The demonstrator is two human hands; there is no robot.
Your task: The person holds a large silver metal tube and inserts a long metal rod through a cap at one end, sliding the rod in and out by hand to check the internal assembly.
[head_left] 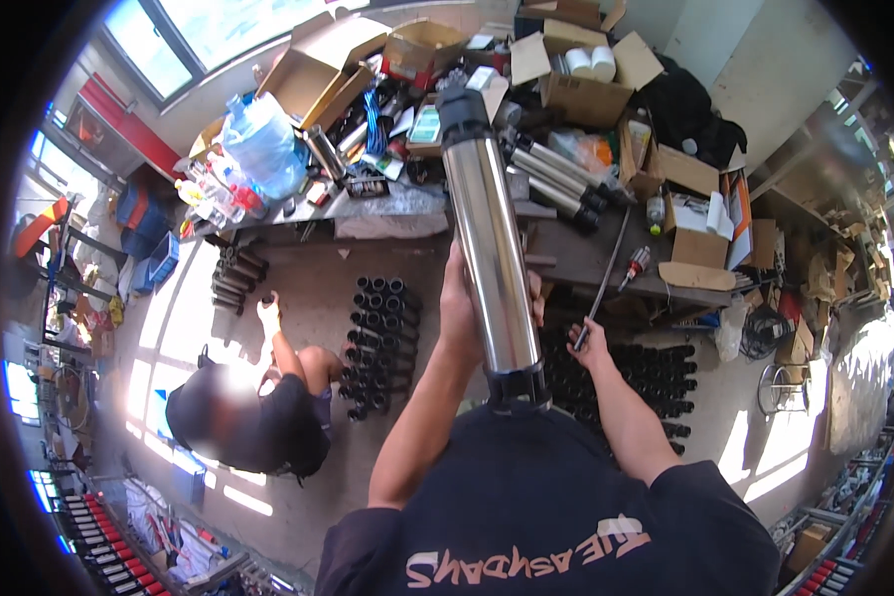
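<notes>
My left hand (461, 306) is wrapped around a shiny steel cylinder (492, 219) with black end caps. The cylinder stands nearly upright, tilted a little, its lower cap against or close to my dark shirt. In my right hand (589, 344) is a long thin metal rod (608, 266), gripped near its lower end and slanting up toward the bench (616, 248). Its far tip lies over the bench top. Beside the rod, a red-and-clear screwdriver-like tool (636, 264) rests on the bench. Several similar steel cylinders (556, 179) lie behind the one I hold.
Black-ended tubes (379, 328) stand in rows on the floor to the left, and more dark tubes (656, 387) are under the bench at right. Another person (253, 407) crouches at left, one hand on a tube. Cardboard boxes (586, 99) and a plastic bag (263, 144) crowd the bench.
</notes>
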